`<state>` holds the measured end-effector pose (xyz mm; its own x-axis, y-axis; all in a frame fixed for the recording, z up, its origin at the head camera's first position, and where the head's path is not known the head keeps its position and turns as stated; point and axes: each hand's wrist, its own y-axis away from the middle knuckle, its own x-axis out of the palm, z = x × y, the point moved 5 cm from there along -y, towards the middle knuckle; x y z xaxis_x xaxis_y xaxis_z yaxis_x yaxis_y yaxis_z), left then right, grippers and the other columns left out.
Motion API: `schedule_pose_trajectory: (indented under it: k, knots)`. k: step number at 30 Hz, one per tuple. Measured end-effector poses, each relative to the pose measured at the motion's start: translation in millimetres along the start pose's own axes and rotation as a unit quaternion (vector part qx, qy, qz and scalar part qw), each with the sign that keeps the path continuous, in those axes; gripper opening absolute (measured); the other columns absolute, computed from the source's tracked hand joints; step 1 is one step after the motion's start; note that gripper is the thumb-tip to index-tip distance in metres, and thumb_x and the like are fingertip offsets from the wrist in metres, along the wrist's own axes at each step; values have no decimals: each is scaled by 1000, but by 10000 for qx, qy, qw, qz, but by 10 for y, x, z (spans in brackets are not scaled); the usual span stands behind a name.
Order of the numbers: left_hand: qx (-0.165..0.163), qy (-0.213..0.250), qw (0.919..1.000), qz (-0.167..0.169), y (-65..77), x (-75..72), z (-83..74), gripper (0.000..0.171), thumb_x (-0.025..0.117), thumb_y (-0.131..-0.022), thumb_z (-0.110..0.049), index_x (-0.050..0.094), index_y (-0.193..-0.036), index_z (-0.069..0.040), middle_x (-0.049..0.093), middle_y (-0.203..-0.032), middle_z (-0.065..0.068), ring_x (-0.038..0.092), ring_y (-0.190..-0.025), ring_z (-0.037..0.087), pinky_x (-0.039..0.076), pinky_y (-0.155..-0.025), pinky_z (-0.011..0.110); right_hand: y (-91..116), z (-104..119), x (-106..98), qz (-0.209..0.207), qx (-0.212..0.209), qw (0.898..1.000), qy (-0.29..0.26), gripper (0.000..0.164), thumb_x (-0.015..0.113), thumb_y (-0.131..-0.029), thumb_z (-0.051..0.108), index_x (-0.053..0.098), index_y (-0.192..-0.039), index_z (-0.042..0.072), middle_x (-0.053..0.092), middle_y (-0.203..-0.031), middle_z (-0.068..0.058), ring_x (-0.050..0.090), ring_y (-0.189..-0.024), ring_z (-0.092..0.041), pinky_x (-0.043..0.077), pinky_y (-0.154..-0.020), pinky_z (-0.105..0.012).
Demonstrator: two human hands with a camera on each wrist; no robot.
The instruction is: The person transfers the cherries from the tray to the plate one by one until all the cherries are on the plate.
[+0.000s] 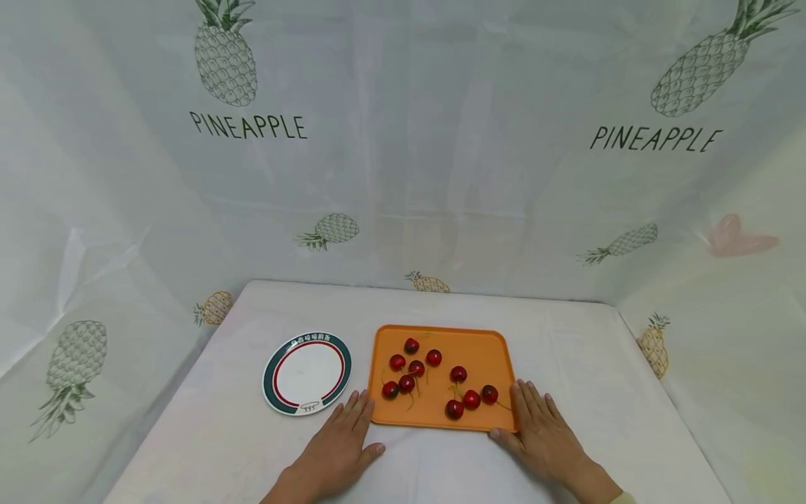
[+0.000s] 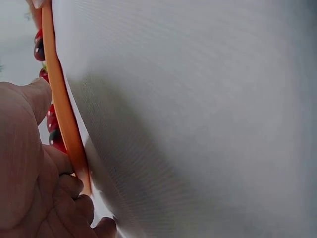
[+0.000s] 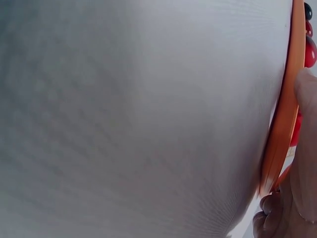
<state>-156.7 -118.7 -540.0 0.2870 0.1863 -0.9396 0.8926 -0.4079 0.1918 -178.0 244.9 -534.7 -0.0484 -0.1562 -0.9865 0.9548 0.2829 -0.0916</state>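
An orange rectangular tray (image 1: 488,348) lies on the white-covered table, with several dark red cherries (image 1: 416,368) scattered in it, some with green stems. My left hand (image 1: 335,448) lies palm down at the tray's near left corner, fingers straight and fingertips by the edge. At the near right corner, my right hand (image 1: 546,441) rests with straight fingers along the right side and the thumb at the front edge. Both wrist views show the tray's orange side wall (image 2: 67,109) close to the fingers. Neither hand grips a cherry.
Left of the tray sits a round white plate (image 1: 308,374) with a dark green rim and a red ring. The white tablecloth (image 1: 579,364) extends on both sides. A pale curtain (image 1: 428,161) printed with pineapples hangs behind and beside the table.
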Motion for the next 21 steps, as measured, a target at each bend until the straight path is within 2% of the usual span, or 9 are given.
schedule_pose_trajectory:
  k: [4, 8, 10, 13, 15, 17, 19, 21]
  knots:
    - [30, 23, 10000, -39, 6, -6, 26, 87, 49, -102, -66, 37, -163, -5, 29, -173, 12, 25, -161, 34, 27, -128, 60, -2, -3, -1, 25, 31, 10000, -42, 99, 55, -98, 71, 43, -155, -10, 40, -163, -29, 36, -153, -47, 27, -124, -68]
    - [-157, 64, 9999, -22, 34, -47, 79, 85, 50, -102, -67, 40, -163, -9, 35, -171, 9, 30, -159, 32, 30, -127, 58, 4, -3, 12, 74, 57, 9999, -74, 100, 54, -98, 72, 42, -155, -10, 39, -163, -29, 35, -153, -47, 27, -124, -68]
    - [-222, 141, 9996, -115, 63, -117, 101, 81, 54, -101, -64, 43, -161, -11, 40, -169, 8, 35, -157, 32, 35, -125, 58, 4, -8, 19, 102, 58, 9999, -73, 101, 53, -98, 73, 42, -156, -9, 39, -163, -29, 35, -153, -47, 26, -125, -68]
    - [-323, 424, 9972, -518, 112, -308, 170, 70, 63, -102, -53, 49, -158, -15, 47, -163, 6, 43, -151, 31, 40, -122, 57, -4, -18, 20, 147, 30, 9999, -41, 102, 52, -98, 75, 42, -156, -9, 39, -163, -29, 35, -153, -48, 27, -124, -68]
    - [-423, 646, 9925, -946, 124, -476, 281, 62, 69, -101, -43, 53, -155, -16, 52, -159, 6, 48, -148, 32, 42, -120, 56, -20, -33, 18, 159, 15, 9999, -53, 104, 52, -97, 76, 42, -156, -9, 39, -164, -29, 34, -154, -48, 27, -124, -68]
    - [-585, 866, 9846, -1404, 126, -654, 463, 59, 72, -100, -32, 55, -153, -15, 55, -157, 9, 49, -146, 35, 42, -120, 56, -36, -47, 6, 118, -50, 9999, -39, 105, 52, -96, 76, 41, -156, -9, 39, -164, -29, 34, -154, -48, 27, -124, -69]
    - [-826, 1053, 9762, -1709, 122, -824, 694, 60, 74, -99, -25, 54, -154, -12, 53, -157, 15, 48, -146, 40, 41, -120, 59, -53, -65, -3, 62, -109, 9999, -54, 105, 55, -96, 75, 41, -156, -9, 39, -164, -29, 34, -154, -48, 28, -124, -68]
    - [-1049, 1226, 9690, -1869, 114, -959, 950, 62, 74, -98, -20, 51, -155, -7, 51, -157, 22, 46, -146, 45, 40, -119, 62, -68, -78, -10, 23, -166, 9998, -74, 104, 57, -96, 74, 41, -156, -9, 38, -164, -29, 34, -154, -47, 28, -124, -68]
